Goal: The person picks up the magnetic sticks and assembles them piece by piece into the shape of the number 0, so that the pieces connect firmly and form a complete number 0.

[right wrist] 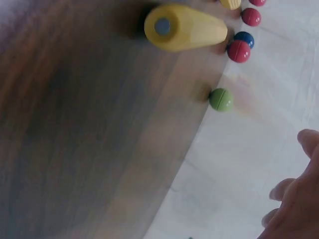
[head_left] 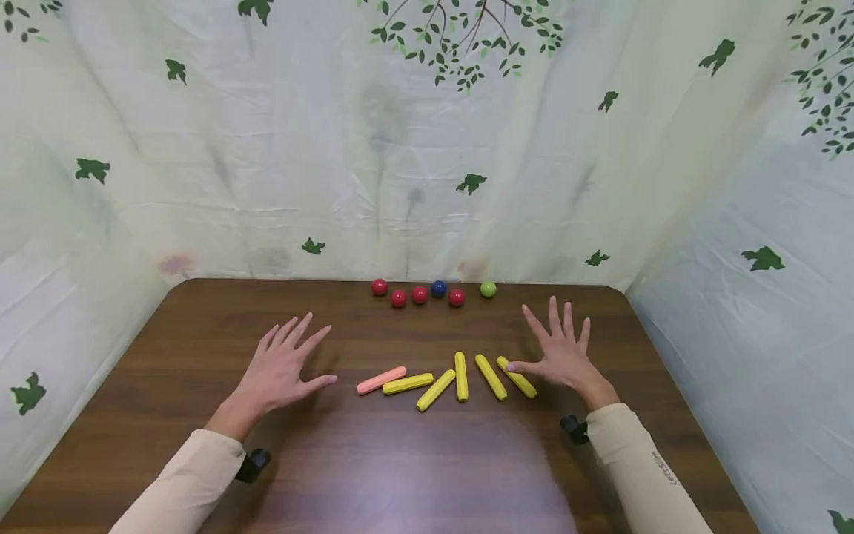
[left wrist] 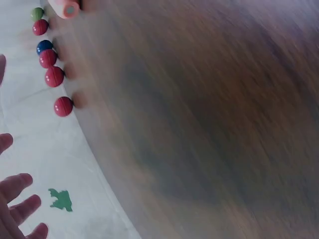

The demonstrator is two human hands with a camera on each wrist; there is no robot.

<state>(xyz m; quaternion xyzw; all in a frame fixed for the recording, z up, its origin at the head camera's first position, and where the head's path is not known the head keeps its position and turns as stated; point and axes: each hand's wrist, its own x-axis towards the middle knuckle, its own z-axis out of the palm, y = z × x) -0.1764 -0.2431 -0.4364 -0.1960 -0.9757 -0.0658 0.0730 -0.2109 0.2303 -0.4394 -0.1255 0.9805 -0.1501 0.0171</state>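
My left hand point(head_left: 283, 368) is spread over the left of the table, fingers apart and holding nothing. Just right of its thumb lies a pink stick point(head_left: 381, 380), its end overlapping the first of several yellow sticks point(head_left: 408, 383) in the head view. The yellow sticks fan out in a loose arc. My right hand point(head_left: 563, 356) is spread too, and its thumb overlaps the rightmost yellow stick point(head_left: 523, 384) in this view. In the right wrist view a near yellow stick point(right wrist: 192, 30) shows a grey core at its end.
Along the far edge of the brown wooden table point(head_left: 400, 475) sit several red balls point(head_left: 398, 299), a blue ball point(head_left: 438, 289) and a green ball point(head_left: 488, 289). Behind them hangs a pale cloth point(head_left: 373, 148) with leaf patterns, which also runs down both sides.
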